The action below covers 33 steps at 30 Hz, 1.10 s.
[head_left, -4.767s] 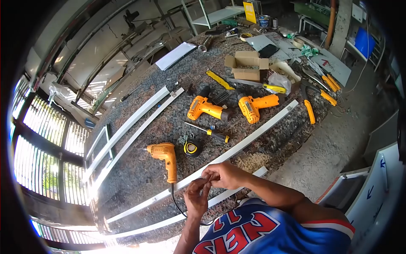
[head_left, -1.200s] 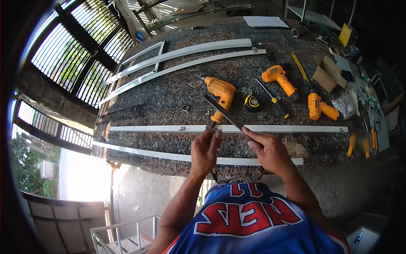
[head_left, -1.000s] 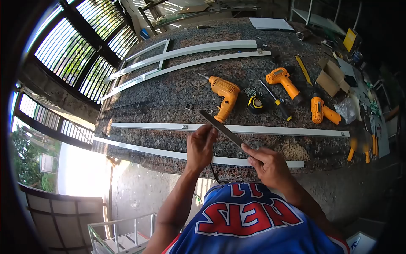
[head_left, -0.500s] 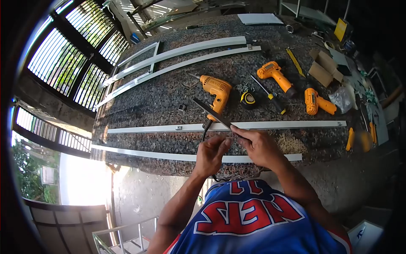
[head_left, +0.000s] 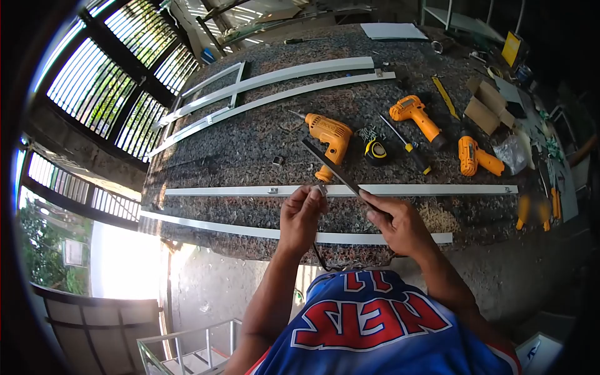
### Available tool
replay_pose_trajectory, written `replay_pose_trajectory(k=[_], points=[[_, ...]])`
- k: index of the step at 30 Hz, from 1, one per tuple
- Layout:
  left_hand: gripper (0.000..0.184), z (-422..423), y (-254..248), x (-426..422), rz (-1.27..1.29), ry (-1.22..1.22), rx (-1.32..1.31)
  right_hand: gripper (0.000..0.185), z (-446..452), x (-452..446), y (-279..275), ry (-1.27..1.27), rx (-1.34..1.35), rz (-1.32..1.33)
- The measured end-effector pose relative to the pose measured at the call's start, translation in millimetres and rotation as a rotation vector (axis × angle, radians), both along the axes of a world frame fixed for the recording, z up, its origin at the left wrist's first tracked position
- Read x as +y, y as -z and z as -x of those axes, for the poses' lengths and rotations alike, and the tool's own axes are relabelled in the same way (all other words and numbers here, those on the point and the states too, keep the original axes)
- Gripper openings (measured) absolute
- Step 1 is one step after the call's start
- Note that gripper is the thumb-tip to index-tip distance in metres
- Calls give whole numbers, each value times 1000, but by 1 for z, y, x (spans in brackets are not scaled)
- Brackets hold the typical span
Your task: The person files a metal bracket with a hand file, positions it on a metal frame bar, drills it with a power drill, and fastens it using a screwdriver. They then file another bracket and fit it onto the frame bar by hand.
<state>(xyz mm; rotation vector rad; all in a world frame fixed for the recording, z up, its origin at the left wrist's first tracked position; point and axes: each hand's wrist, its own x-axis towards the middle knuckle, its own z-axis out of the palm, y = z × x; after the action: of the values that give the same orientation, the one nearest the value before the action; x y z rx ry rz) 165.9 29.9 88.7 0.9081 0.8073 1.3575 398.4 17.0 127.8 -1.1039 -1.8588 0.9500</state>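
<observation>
My right hand (head_left: 401, 224) is closed round the near end of a dark, flat file (head_left: 332, 166), which slants up and left over the table. My left hand (head_left: 300, 217) pinches a small, light metal piece (head_left: 322, 189) between thumb and fingertips; its exact shape is hard to make out. The piece is just left of the file and apart from it. Under both hands runs a long white metal bar (head_left: 425, 189) with small clips on it. Beyond the file lies an orange corded drill (head_left: 331, 139), its handle partly behind the file.
A second white bar (head_left: 206, 226) lies along the near edge. Farther back is a white frame (head_left: 281, 72). To the right are two orange cordless drills (head_left: 415, 119), a screwdriver (head_left: 409, 148), a tape measure (head_left: 375, 152), screws (head_left: 370, 134) and an open cardboard box (head_left: 489, 107).
My left hand has drawn the small piece left, away from the file. My right hand has shifted right and slightly down with the file. The whole view has shifted slightly.
</observation>
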Motion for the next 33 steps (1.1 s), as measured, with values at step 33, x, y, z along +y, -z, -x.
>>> replay_pose_trajectory(k=[33], points=[[23,-19,-7,-8,-13,55,215,42,26,7,5,-115,143,167]])
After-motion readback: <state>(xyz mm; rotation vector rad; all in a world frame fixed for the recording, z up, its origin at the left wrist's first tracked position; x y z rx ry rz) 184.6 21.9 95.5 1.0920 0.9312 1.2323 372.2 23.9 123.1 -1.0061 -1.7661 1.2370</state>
